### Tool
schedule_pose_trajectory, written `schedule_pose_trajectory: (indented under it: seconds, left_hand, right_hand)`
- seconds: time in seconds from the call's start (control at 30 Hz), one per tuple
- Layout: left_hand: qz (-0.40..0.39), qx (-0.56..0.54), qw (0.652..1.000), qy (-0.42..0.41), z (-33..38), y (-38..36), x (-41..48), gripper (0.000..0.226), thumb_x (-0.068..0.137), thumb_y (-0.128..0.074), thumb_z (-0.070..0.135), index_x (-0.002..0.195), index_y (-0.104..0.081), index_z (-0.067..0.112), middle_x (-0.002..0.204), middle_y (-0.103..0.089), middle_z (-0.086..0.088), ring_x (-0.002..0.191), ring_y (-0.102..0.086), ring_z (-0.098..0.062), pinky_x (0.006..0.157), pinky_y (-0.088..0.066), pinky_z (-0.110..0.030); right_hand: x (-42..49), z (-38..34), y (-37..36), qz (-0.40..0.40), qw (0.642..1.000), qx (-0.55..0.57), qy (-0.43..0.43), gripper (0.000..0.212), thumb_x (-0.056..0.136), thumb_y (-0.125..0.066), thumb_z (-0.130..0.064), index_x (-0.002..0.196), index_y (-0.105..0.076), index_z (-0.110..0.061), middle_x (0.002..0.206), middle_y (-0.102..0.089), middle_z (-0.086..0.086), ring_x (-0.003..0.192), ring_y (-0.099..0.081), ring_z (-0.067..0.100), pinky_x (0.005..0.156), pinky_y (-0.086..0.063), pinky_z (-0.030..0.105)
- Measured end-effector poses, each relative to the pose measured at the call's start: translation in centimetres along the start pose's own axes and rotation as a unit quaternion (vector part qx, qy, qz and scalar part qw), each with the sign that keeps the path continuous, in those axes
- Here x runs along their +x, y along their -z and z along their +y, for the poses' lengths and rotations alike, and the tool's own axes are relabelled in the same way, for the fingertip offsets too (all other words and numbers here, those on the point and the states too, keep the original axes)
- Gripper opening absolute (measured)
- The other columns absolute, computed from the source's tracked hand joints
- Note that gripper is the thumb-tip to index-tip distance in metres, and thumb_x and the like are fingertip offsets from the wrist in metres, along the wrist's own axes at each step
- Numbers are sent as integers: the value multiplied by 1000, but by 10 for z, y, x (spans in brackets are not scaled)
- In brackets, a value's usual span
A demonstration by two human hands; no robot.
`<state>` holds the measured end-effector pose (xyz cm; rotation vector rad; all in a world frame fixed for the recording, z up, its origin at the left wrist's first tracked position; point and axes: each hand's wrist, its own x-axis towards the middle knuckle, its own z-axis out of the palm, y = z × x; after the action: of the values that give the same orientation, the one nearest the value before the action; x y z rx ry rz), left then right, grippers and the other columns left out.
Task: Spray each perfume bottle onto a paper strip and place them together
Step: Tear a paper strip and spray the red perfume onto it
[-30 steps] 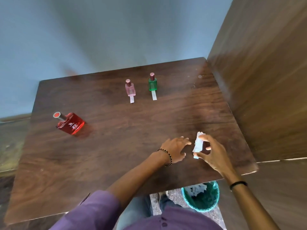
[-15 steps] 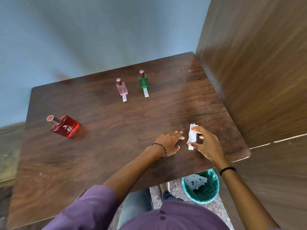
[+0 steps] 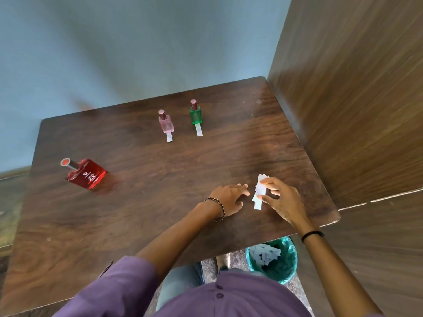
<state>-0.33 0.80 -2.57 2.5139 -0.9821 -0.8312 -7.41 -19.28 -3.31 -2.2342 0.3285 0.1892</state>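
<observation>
A large red perfume bottle [image 3: 88, 173] stands at the table's left, with no strip by it. At the back stand a small pink bottle [image 3: 166, 123] and a small green bottle [image 3: 196, 113], each with a white paper strip [image 3: 169, 137] [image 3: 199, 130] lying in front of it. Near the table's front right, my right hand [image 3: 282, 199] pinches a small stack of white paper strips [image 3: 259, 191]. Just left of the stack, my left hand [image 3: 230, 196] rests on the wood with its fingers spread, fingertips close to the strips and holding nothing.
The brown wooden table [image 3: 148, 202] meets a wooden panel wall [image 3: 354, 110] on the right and a blue wall behind. A green waste bin [image 3: 278, 268] with used paper strips sits on the floor under the table's front edge.
Both hands stay at the stack of strips with only slight finger shifts. The view has moved a little. The bottles have not moved.
</observation>
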Motion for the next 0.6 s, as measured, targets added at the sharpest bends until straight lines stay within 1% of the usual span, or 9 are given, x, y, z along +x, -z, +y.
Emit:
schedule_pose_trajectory:
  seconds: [0.07,0.23,0.33,0.43,0.6]
  left_hand:
    - [4,-2,1000,0,-1,1,1,44,95,-50,16,139,-51,22,160,-33,6,148,-30,-12,114,-34,-34]
    - [6,-1,1000,1,-1,5,3,42,95,-50,16,137,-53,22,159,-35,7,147,-32,-12,113,-36,-35]
    - [1,-3,1000,4,-1,5,3,42,95,-50,16,136,-54,23,159,-36,8,147,-32,-11,113,-36,-36]
    - [-5,-2,1000,6,0,6,4,41,95,-50,16,136,-54,24,159,-36,9,147,-33,-11,113,-36,-38]
    - [-7,1,1000,16,2,9,5,40,96,-49,18,135,-54,26,157,-38,11,144,-38,-13,111,-39,-36]
  right_hand:
    - [3,0,1,8,1000,-10,4,38,82,-86,-12,117,-71,-14,124,-75,-2,119,-68,16,102,-56,39]
    - [8,1,4,3,997,-70,16,46,75,-91,-20,116,-70,-21,119,-77,-5,114,-71,13,98,-57,40]
    - [9,3,2,21,996,-86,23,39,78,-89,-22,113,-71,-23,116,-78,-6,111,-73,12,95,-59,39]
    - [11,4,4,28,996,-87,24,32,81,-86,-23,110,-72,-23,115,-79,-5,110,-74,13,94,-60,40]
    - [14,3,6,20,995,-92,17,30,82,-87,-24,109,-73,-22,114,-79,-3,108,-74,15,95,-59,40]
